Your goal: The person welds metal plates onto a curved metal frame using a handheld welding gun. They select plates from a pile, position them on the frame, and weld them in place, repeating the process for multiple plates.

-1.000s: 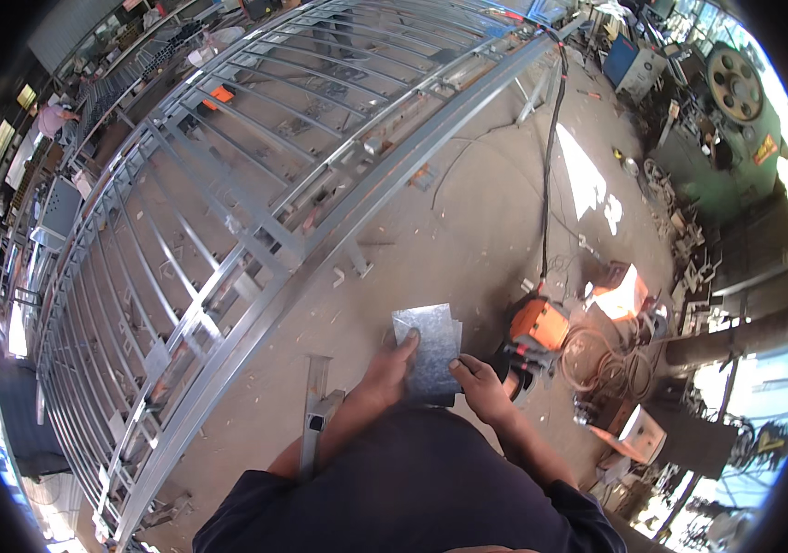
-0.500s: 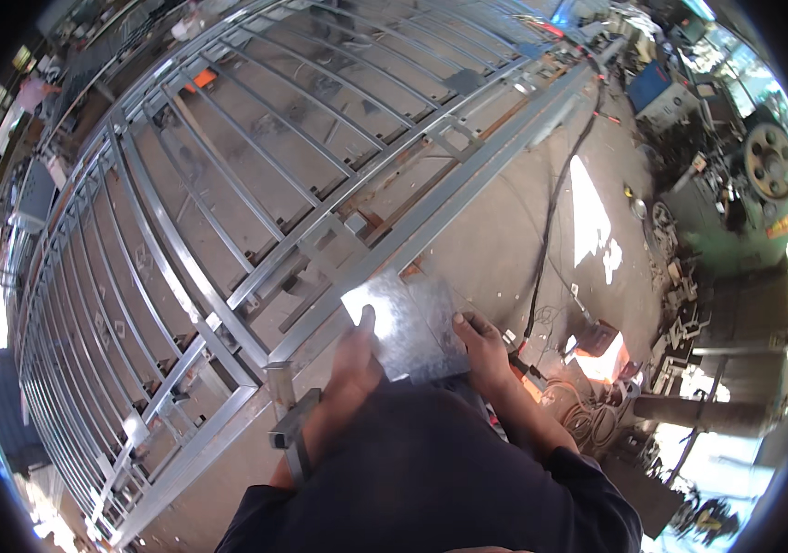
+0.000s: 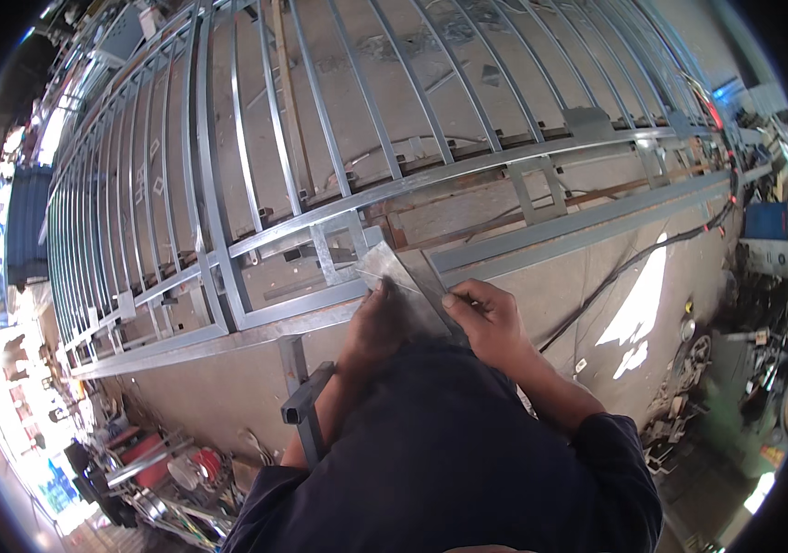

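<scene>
While flat grey metal plates [image 3: 409, 290] tilt before the dark navy shirt [image 3: 435, 433], left hand's grip [image 3: 369, 321] clamped on their left side, right hand's grip [image 3: 491, 321] pinching their right edge, long silver barred metal frame [image 3: 454, 171] beyond, brown floor [image 3: 219, 396] beneath

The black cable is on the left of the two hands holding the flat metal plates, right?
Not quite: the head view shows the black cable on the right of the hands. The left hand and right hand do hold the flat metal plates.
</scene>
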A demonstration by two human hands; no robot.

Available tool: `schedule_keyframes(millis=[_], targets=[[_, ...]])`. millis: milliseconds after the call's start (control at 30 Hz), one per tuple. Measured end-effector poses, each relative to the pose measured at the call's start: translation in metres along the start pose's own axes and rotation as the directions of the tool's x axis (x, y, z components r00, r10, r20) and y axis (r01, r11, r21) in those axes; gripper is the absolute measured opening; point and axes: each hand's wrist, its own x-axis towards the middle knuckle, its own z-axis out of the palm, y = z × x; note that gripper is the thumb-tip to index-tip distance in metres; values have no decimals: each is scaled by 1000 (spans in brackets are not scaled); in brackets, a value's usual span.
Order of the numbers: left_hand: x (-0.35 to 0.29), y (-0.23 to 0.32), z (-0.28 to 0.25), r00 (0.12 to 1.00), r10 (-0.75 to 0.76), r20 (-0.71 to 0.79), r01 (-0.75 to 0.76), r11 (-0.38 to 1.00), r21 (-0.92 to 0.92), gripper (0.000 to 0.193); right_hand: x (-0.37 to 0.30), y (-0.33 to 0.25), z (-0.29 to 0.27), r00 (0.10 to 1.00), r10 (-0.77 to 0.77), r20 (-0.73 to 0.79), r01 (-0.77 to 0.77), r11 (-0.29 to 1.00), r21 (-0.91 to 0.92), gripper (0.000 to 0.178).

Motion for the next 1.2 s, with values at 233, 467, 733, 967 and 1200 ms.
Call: schedule_keyframes(millis=[233, 467, 733, 967, 1200], targets=[[35, -52, 25, 956, 182, 231, -293, 627, 721, 52, 28, -8, -27, 996, -40, -79, 39, 999, -9, 9], [71, 23, -10, 864, -71, 499, -221, 836, 502, 52, 75, -18, -33, 950, -137, -281, 105, 986, -129, 13], [40, 15, 22, 917, 358, 176, -381, 655, 653, 31, 214, 122, -31, 863, 411, -296, -187, 802, 568, 24], [35, 1, 34, 905, 373, 204, -401, 586, 704, 32, 205, 179, -3, 800, 600, 13, -533, 700, 475, 31], [77, -55, 41, 930, 312, 194, -301, 345, 889, 28, 63, 88, -77, 971, 233, 47, -236, 915, 328, 40]])
